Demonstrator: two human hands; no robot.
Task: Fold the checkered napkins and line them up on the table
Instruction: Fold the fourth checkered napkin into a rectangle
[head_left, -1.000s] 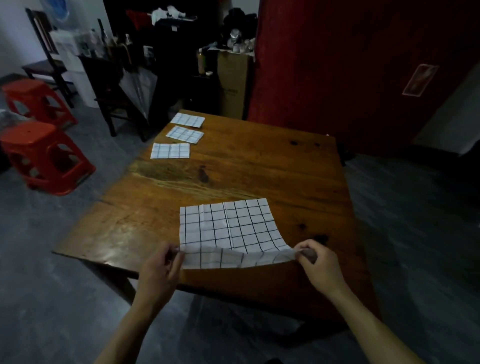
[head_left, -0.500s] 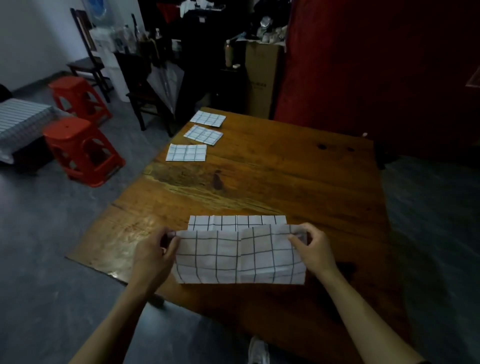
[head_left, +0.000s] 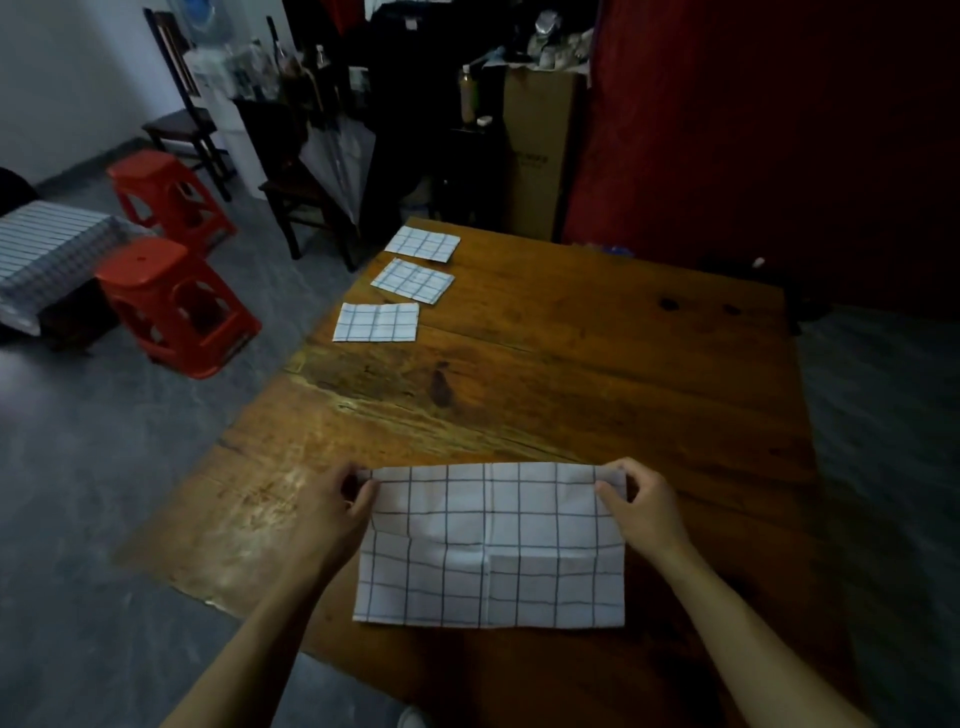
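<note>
Left hand (head_left: 332, 512) and right hand (head_left: 647, 506) each pinch a far corner of the checkered napkin (head_left: 491, 545), fingers curled onto the cloth, both hands down at desk level. Versus 0.5 s ago: the near half was held up and partway over, with a strip of the bottom layer showing beyond it; now the flap is laid fully over, far edges roughly matched, no strip showing. A second ago it was open flat with only the near edge lifted.

Napkin now: folded in half, wide rectangle, white with a dark grid, lying flat near the front edge of the wooden desk (head_left: 597, 374). Old crease lines visible, slight wrinkle mid-panel.

Three folded napkins lie in a row along the desk's far-left edge: nearest (head_left: 376, 322), middle (head_left: 413, 280), farthest (head_left: 423, 243), apart from each other.
</note>
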